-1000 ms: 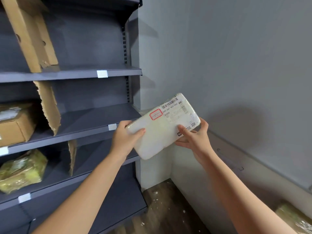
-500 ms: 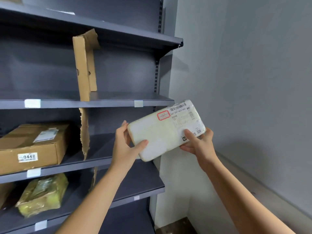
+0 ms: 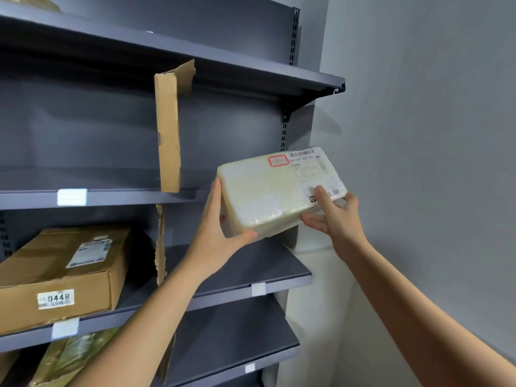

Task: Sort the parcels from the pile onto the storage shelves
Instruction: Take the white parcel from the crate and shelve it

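Note:
I hold a white plastic-wrapped parcel (image 3: 268, 191) with a barcode label and a red stamp, label side up, in both hands. My left hand (image 3: 220, 230) grips its near left end. My right hand (image 3: 332, 216) holds the right end, thumb on the label. The parcel hovers in front of the right bay of the dark grey storage shelves (image 3: 282, 283), level with the shelf board (image 3: 125, 195) above that one. That right bay holds nothing I can see.
Torn cardboard dividers (image 3: 167, 129) stand upright and split the shelves into bays. A brown box marked 0448 (image 3: 64, 275) lies in the left bay. A yellowish wrapped parcel (image 3: 69, 356) lies one shelf lower. A grey wall (image 3: 418, 135) closes the right side.
Both hands have raised the white parcel and carried it closer to the shelves. My view has lifted and swung left, so upper shelves and the brown box show more.

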The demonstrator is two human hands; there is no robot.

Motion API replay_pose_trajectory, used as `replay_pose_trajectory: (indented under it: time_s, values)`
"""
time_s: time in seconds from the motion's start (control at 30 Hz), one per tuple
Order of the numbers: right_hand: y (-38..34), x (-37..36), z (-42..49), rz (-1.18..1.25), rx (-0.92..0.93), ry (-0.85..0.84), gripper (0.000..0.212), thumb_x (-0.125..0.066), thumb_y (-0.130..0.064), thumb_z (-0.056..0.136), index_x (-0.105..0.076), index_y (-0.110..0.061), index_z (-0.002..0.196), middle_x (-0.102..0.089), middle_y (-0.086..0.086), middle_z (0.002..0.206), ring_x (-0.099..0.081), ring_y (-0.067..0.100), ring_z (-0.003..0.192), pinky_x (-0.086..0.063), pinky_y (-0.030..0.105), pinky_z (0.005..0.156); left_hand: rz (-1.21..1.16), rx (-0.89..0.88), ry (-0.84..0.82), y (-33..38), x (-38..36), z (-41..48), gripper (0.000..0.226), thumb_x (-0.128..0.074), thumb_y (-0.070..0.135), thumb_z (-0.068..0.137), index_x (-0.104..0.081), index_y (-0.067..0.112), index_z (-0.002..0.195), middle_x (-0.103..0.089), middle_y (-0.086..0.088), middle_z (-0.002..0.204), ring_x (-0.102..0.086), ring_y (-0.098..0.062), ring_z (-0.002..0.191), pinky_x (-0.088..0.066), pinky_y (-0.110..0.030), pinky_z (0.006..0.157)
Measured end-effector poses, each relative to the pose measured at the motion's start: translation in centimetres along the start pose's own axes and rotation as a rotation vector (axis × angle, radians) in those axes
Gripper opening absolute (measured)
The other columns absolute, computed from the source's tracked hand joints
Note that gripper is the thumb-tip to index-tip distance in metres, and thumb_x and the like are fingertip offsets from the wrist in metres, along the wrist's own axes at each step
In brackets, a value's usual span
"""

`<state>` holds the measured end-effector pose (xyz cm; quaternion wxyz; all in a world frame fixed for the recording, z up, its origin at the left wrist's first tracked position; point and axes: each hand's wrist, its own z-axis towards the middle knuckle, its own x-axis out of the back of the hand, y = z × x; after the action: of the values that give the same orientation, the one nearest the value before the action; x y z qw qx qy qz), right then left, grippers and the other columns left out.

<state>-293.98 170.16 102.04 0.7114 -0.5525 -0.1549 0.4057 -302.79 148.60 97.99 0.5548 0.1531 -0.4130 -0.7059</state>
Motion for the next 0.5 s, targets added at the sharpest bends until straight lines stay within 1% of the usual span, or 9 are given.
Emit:
replay_pose_trajectory:
  time_s: [0.07,0.1,0.13,0.2,0.3,0.33,0.37,0.43,0.5]
  values:
    - [-0.2,-1.0,1.4,-0.009,0.033,-0.006,0.051,-0.066,-0.034,0.093,-0.032,-0.015,0.127,-0.059,0.012,0.12,-0.074,0.035,0.08,-0.062,0.034,0.066,0.017,-0.021,0.046,0.1,0.5,1.6,0.114,-0.081,0.014,0.078,-0.001,0.043,0.154,-0.016,0.023,0.16,-0.024,0.001,0.143,-0.023,-0.011,0.104]
    - [-0.3,-1.4,2.2,-0.012,0.049,-0.008,0.049,-0.065,-0.035,0.094,-0.033,-0.016,0.126,-0.058,0.013,0.121,-0.074,0.035,0.081,-0.062,0.033,0.066,0.017,-0.023,0.068,0.0,0.7,2.5,0.112,-0.08,0.014,0.079,-0.003,0.043,0.155,-0.018,0.023,0.159,-0.025,0.001,0.141,-0.024,-0.009,0.102]
    - [-0.4,-1.7,3.0,-0.019,0.059,-0.012,0.049,-0.064,-0.038,0.094,-0.033,-0.016,0.126,-0.058,0.014,0.122,-0.074,0.035,0.083,-0.062,0.033,0.067,0.009,-0.024,0.086,0.0,0.9,3.4,0.11,-0.08,0.015,0.079,-0.006,0.043,0.155,-0.02,0.023,0.159,-0.027,0.001,0.141,-0.026,-0.011,0.103]
    - [-0.4,-2.2,4.6,-0.041,0.064,-0.02,0.055,-0.062,-0.043,0.094,-0.033,-0.016,0.132,-0.059,0.013,0.122,-0.074,0.032,0.082,-0.062,0.034,0.071,-0.004,-0.038,0.101,-0.2,1.2,5.1,0.104,-0.079,0.017,0.081,-0.01,0.042,0.155,-0.024,0.022,0.158,-0.031,-0.003,0.141,-0.031,-0.021,0.109]
    - [-0.2,-2.6,7.1,-0.089,0.072,-0.035,0.06,-0.057,-0.049,0.095,-0.031,-0.019,0.14,-0.059,-0.001,0.114,-0.075,0.022,0.075,-0.06,0.036,0.082,0.006,-0.066,0.099,-0.7,1.4,7.9,0.095,-0.077,0.022,0.083,-0.017,0.037,0.155,-0.029,0.018,0.157,-0.032,-0.003,0.141,-0.033,-0.032,0.115]
    - [-0.1,-2.7,7.9,-0.113,0.085,-0.041,0.057,-0.055,-0.048,0.096,-0.031,-0.021,0.14,-0.056,-0.005,0.113,-0.075,0.02,0.075,-0.06,0.036,0.081,0.008,-0.066,0.106,-0.8,1.4,8.9,0.09,-0.075,0.026,0.084,-0.02,0.035,0.155,-0.031,0.015,0.156,-0.034,-0.004,0.14,-0.034,-0.036,0.116]
    - [0.0,-2.7,8.7,-0.138,0.103,-0.048,0.054,-0.053,-0.046,0.098,-0.032,-0.021,0.141,-0.055,-0.005,0.114,-0.075,0.02,0.075,-0.06,0.034,0.077,0.015,-0.059,0.124,-1.0,1.4,10.0,0.085,-0.073,0.031,0.086,-0.023,0.034,0.154,-0.034,0.013,0.154,-0.037,-0.006,0.138,-0.036,-0.04,0.115]
    - [0.3,-2.7,10.4,-0.204,0.147,-0.066,0.051,-0.051,-0.039,0.1,-0.033,-0.022,0.144,-0.056,0.003,0.12,-0.073,0.02,0.08,-0.06,0.031,0.069,0.044,-0.041,0.185,-1.3,1.2,12.0,0.075,-0.068,0.037,0.087,-0.03,0.032,0.151,-0.041,0.009,0.15,-0.043,-0.009,0.134,-0.039,-0.045,0.112]
    - [0.6,-2.6,12.4,-0.29,0.195,-0.097,0.05,-0.052,-0.028,0.1,-0.033,-0.024,0.146,-0.057,0.006,0.115,-0.069,0.019,0.08,-0.059,0.028,0.066,0.068,-0.03,0.252,-1.8,0.8,13.8,0.069,-0.068,0.034,0.087,-0.036,0.028,0.147,-0.045,0.005,0.146,-0.048,-0.011,0.13,-0.043,-0.046,0.109]
